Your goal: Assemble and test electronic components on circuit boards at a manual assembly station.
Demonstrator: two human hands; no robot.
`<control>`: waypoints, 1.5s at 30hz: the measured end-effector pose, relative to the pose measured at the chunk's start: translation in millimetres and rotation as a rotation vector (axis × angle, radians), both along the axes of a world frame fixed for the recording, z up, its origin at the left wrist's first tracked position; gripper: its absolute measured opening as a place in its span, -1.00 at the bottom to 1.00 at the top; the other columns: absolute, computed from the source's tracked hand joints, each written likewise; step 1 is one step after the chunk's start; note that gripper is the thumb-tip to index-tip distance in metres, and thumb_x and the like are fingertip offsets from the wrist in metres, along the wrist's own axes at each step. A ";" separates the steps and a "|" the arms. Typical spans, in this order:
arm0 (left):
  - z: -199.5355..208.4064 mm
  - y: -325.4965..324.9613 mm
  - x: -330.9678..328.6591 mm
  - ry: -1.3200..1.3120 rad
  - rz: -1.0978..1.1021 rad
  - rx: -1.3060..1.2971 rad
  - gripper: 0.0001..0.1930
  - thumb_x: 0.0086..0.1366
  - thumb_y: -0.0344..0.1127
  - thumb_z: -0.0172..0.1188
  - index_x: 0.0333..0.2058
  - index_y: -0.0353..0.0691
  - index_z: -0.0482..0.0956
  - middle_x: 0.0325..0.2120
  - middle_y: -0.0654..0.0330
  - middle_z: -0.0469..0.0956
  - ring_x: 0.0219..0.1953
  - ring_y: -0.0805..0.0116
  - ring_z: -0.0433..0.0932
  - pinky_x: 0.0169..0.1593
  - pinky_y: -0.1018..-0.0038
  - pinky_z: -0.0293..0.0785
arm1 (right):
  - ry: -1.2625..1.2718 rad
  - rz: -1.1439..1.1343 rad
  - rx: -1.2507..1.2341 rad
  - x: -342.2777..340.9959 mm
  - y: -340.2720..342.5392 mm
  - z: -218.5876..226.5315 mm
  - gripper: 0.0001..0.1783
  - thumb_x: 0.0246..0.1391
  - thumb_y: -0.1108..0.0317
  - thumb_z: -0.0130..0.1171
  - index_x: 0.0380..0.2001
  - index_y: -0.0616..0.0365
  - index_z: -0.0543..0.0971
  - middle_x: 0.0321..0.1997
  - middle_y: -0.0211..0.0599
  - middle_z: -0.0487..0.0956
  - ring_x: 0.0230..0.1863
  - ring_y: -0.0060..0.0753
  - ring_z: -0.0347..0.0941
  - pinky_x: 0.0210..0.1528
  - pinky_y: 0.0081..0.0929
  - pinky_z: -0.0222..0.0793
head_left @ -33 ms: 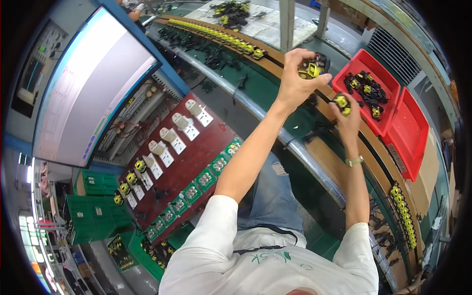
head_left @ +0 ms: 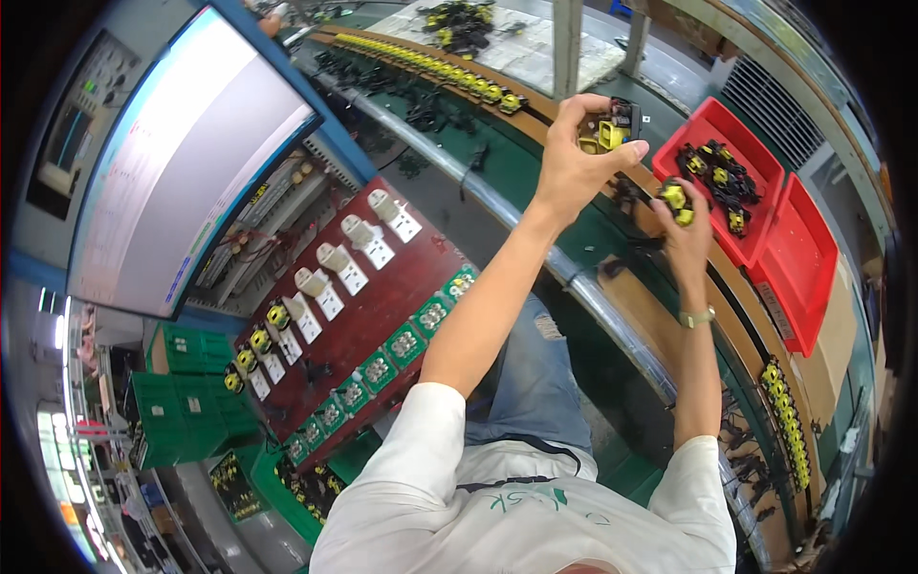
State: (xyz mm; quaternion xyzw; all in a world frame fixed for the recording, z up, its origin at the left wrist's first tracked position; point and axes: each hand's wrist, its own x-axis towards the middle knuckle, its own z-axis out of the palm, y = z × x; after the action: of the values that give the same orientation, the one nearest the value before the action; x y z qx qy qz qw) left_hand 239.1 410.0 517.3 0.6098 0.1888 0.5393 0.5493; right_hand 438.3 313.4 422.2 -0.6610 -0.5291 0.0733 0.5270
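Note:
Above the belt line, my left hand [head_left: 572, 167] is closed around a black-and-yellow transformer part [head_left: 610, 136], gripped between thumb and fingers. Its dark outer side faces right, and it may be more than one piece; I cannot tell. Lower and to the right, my right hand [head_left: 690, 239] pinches another, smaller-looking yellow-and-black transformer part [head_left: 677, 204] in its fingertips. The two parts are apart from each other. Just right of that hand stands a red bin [head_left: 712, 113] with several similar black-and-yellow parts lying in it.
A second red bin [head_left: 801, 273] adjoins the first. Rows of yellow-and-black parts [head_left: 435, 67] line the conveyor, with a metal rail [head_left: 488, 191] along it. At left are a monitor [head_left: 206, 143], white sockets [head_left: 368, 244], green circuit boards [head_left: 404, 344] and green crates [head_left: 186, 402].
My right hand and its part have shifted slightly right, away from the left hand. The surroundings sit a little further right in the picture. Both hands keep their grip.

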 end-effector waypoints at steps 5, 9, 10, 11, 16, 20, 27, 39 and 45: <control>7.1 -84.4 -116.6 -0.284 0.012 -0.215 -0.43 0.10 -0.54 0.53 0.11 -0.22 0.56 -0.13 0.18 0.64 -0.18 0.38 0.57 -0.03 0.52 0.52 | 0.348 0.398 0.042 -30.4 -11.3 82.4 -0.28 0.08 0.24 0.53 0.32 0.13 0.57 0.15 -0.17 0.69 0.09 -0.38 0.55 0.26 -0.42 0.42; -18.5 -145.3 -207.7 -0.335 0.253 -0.511 -0.41 0.20 -0.68 0.42 0.20 -0.22 0.51 -0.07 0.05 0.61 -0.30 0.29 0.61 -0.23 0.44 0.62 | 0.307 0.794 0.022 -72.7 24.5 98.1 -0.26 0.01 0.17 0.53 0.29 0.12 0.64 0.19 -0.25 0.71 0.12 -0.38 0.54 0.28 -0.41 0.39; -25.1 -149.9 -221.5 -0.300 0.378 -0.559 -0.41 0.24 -0.64 0.43 0.24 -0.23 0.52 -0.10 0.07 0.62 -0.32 0.32 0.61 -0.26 0.48 0.60 | 0.263 0.928 -0.042 -87.1 38.5 95.2 -0.29 0.03 0.12 0.53 0.26 0.11 0.68 0.19 -0.27 0.71 0.11 -0.37 0.54 0.26 -0.40 0.39; -29.6 -153.7 -234.4 -0.263 0.502 -0.608 -0.41 0.28 -0.60 0.45 0.27 -0.24 0.52 -0.13 0.09 0.62 -0.34 0.34 0.61 -0.29 0.52 0.58 | 0.218 1.062 -0.106 -103.8 53.2 90.8 -0.31 0.04 0.07 0.52 0.24 0.11 0.71 0.20 -0.30 0.71 0.11 -0.36 0.54 0.24 -0.39 0.40; -35.1 -133.1 -313.0 0.030 0.913 -0.654 -0.58 0.29 -0.44 0.55 0.11 -0.31 0.73 -0.26 0.15 0.70 -0.50 0.44 0.57 -0.44 0.58 0.52 | 0.268 1.356 -0.313 -234.0 135.7 46.2 -0.38 0.17 0.11 0.49 0.27 0.10 0.71 0.12 -0.33 0.71 0.01 -0.46 0.51 0.11 -0.52 0.40; -40.9 -87.3 -360.0 0.043 1.052 -0.587 -0.64 0.25 -0.40 0.59 0.00 -0.36 0.77 -0.27 0.13 0.73 -0.49 0.45 0.58 -0.46 0.61 0.49 | 0.124 1.395 -0.345 -316.4 191.6 35.2 -0.35 0.24 0.00 0.49 0.29 0.11 0.70 -0.07 -0.32 0.76 -0.16 -0.53 0.54 -0.06 -0.50 0.43; -51.6 -36.4 -389.9 0.126 1.146 -0.633 -0.61 0.22 -0.36 0.60 -0.02 -0.41 0.77 -0.29 0.13 0.73 -0.48 0.42 0.58 -0.44 0.57 0.50 | -0.259 1.415 -0.278 -380.3 233.3 19.0 -0.26 0.23 -0.19 0.46 0.26 0.14 0.71 -0.10 -0.14 0.76 -0.20 -0.29 0.61 -0.09 -0.39 0.54; -61.2 -27.0 -393.1 0.294 1.135 -0.658 -0.62 0.18 -0.28 0.64 -0.09 -0.37 0.81 -0.29 0.16 0.76 -0.52 0.44 0.57 -0.41 0.57 0.53 | -0.634 1.335 0.307 -388.5 232.5 11.4 -0.28 0.20 -0.12 0.47 0.24 0.18 0.69 0.01 -0.06 0.69 -0.16 0.03 0.59 0.01 -0.12 0.54; -46.8 -29.1 -386.2 0.636 1.216 -0.630 -0.59 0.12 -0.18 0.68 -0.10 -0.26 0.85 -0.36 0.19 0.77 -0.47 0.44 0.60 -0.37 0.53 0.55 | -0.514 1.441 0.073 -377.4 241.5 20.7 -0.28 0.21 -0.14 0.45 0.24 0.17 0.70 0.03 -0.03 0.74 -0.15 0.03 0.64 0.01 -0.13 0.57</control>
State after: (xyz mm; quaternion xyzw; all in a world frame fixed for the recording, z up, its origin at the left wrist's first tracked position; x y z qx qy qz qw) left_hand -147.1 380.9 470.6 0.3383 0.7868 0.4659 0.2223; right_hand 60.8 554.8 442.9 -0.1311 -0.9374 0.2253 0.2311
